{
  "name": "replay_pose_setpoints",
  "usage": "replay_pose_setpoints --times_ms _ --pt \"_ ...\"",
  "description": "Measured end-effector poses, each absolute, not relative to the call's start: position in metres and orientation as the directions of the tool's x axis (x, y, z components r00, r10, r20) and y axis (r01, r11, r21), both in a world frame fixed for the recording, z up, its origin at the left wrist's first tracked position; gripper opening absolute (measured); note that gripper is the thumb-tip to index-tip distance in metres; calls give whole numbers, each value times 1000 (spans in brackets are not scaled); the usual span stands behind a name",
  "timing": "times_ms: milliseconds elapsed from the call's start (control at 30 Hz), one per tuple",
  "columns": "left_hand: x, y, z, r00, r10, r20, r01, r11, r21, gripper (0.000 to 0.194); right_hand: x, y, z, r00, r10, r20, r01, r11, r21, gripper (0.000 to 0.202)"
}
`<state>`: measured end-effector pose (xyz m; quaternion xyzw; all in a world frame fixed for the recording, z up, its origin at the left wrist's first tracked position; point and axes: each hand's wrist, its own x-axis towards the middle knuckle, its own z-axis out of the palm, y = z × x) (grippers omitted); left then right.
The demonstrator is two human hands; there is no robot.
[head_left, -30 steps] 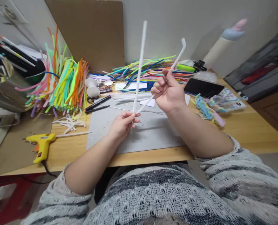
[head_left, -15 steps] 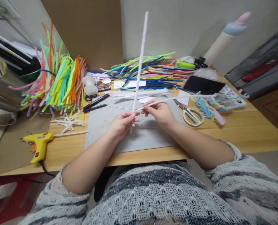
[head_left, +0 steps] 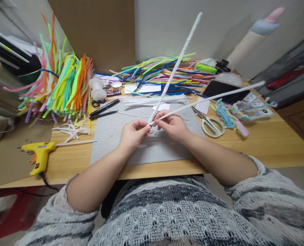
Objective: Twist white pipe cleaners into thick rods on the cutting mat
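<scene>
My left hand (head_left: 133,134) and my right hand (head_left: 171,124) meet over a grey mat (head_left: 111,136), fingertips pinching the lower ends of two white pipe cleaners. One white pipe cleaner (head_left: 176,65) slants up and to the right toward the wall. The other white pipe cleaner (head_left: 213,97) runs nearly level to the right, past the scissors (head_left: 209,124). Both stems join between my fingertips.
A yellow glue gun (head_left: 40,153) lies at the left on the wooden table (head_left: 270,143). Piles of coloured pipe cleaners (head_left: 65,85) stand at the left and back. A black phone (head_left: 225,89), pens (head_left: 104,109), white scraps (head_left: 70,130) and twisted pastel pieces (head_left: 234,114) lie around.
My right hand came down from holding its stem high and slid to the joint by my left hand. The upright stem has tilted to the right; the other now lies nearly level.
</scene>
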<state>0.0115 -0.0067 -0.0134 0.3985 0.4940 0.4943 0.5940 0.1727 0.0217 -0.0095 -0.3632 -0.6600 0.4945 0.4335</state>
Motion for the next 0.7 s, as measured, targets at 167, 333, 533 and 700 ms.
replay_pose_setpoints --times_ms 167,333,533,700 --pt "13 -9 -15 -6 989 -149 -108 148 983 17 179 23 -9 -398 886 238 219 343 -913 16" --pt "13 -9 -17 -12 991 -136 -66 135 989 10 184 17 4 -415 833 365 410 530 -742 15" --pt "10 -9 -23 7 997 -75 19 75 997 9 182 15 6 -476 786 396 464 606 -646 18" --pt "10 -9 -23 8 999 -53 51 52 997 9 180 14 1 -418 824 383 520 563 -642 18"
